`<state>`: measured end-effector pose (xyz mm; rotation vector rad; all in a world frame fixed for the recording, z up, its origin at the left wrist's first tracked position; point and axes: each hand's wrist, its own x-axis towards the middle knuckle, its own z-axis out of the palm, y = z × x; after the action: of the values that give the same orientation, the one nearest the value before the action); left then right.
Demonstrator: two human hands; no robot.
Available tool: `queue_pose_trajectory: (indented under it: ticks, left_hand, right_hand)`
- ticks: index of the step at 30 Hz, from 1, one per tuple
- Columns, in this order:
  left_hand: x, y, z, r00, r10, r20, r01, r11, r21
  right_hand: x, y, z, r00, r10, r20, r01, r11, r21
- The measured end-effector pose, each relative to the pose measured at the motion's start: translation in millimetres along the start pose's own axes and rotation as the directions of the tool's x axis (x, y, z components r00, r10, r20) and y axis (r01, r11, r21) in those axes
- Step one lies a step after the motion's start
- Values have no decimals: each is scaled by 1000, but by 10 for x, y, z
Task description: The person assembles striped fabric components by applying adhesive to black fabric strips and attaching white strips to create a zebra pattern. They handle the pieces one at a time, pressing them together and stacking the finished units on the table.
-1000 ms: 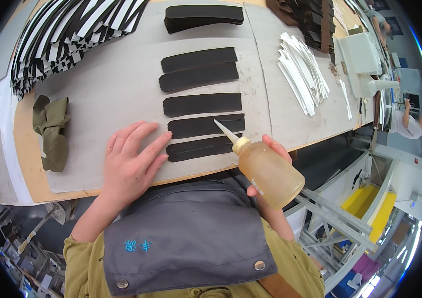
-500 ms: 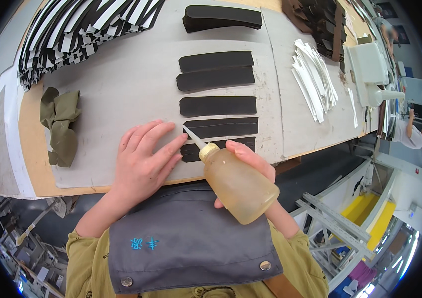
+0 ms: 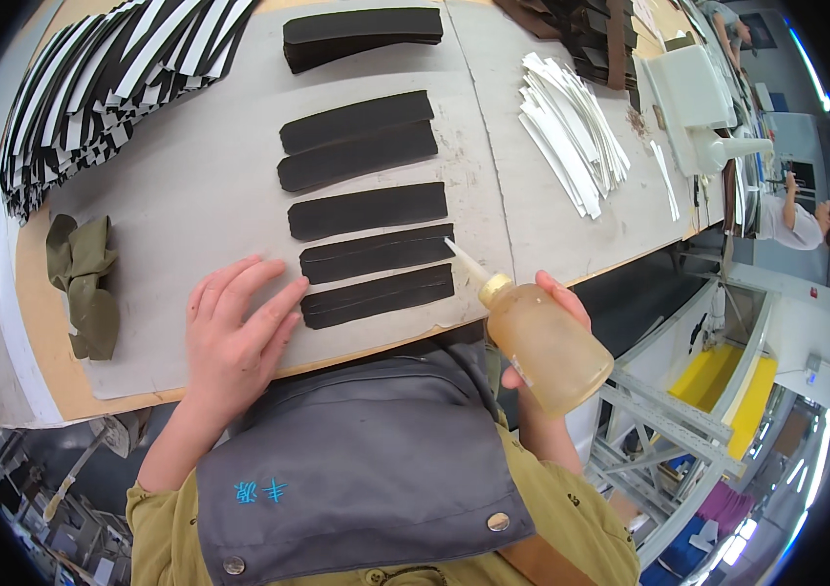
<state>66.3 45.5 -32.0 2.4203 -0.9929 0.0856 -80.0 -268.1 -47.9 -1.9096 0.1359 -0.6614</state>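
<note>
My right hand (image 3: 563, 311) grips a translucent yellowish squeeze bottle (image 3: 552, 352), tilted so that its thin white nozzle (image 3: 468, 258) points up and left. The nozzle tip is at the right end of a black strip (image 3: 376, 254), second from the table's front edge. A thin line runs along that strip. The nearest black strip (image 3: 376, 298) also shows a line along its length. Spread on the table, my left hand (image 3: 241, 327) has its fingers apart, with fingertips close to the left ends of these two strips. Further black strips (image 3: 366, 210) lie beyond them.
A stack of black strips (image 3: 361, 39) sits at the back. Black and white strips (image 3: 112, 88) are heaped far left, above a folded olive cloth (image 3: 83, 283). White strips (image 3: 576, 137) lie to the right, near brown pieces (image 3: 591, 39) and a white container (image 3: 693, 88). Another person (image 3: 791, 215) is far right.
The nozzle tip has moved from the left end of the second strip to its right end, with my right hand carrying the bottle rightward. The whole view has shifted and turned slightly.
</note>
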Motion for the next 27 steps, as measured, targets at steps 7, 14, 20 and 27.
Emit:
queue_pose_trajectory:
  ticks: [7, 14, 20, 27]
  left_hand:
    - [0, 8, -8, 1000, -7, -3, 7, 1000, 26]
    - [0, -10, 3, 999, 15, -29, -14, 1000, 22]
    - [-2, -27, -1, 999, 12, -37, -12, 1000, 8]
    - [-8, -45, 8, 999, 18, -39, -18, 1000, -14]
  right_hand:
    - [-6, 2, -7, 999, 39, -13, -39, 999, 10]
    - [54, -18, 196, 991, -52, 122, 42, 996, 80]
    - [134, -161, 464, 957, -4, 291, -68, 970, 235]
    - [253, -171, 734, 906, -102, 410, -37, 947, 319]
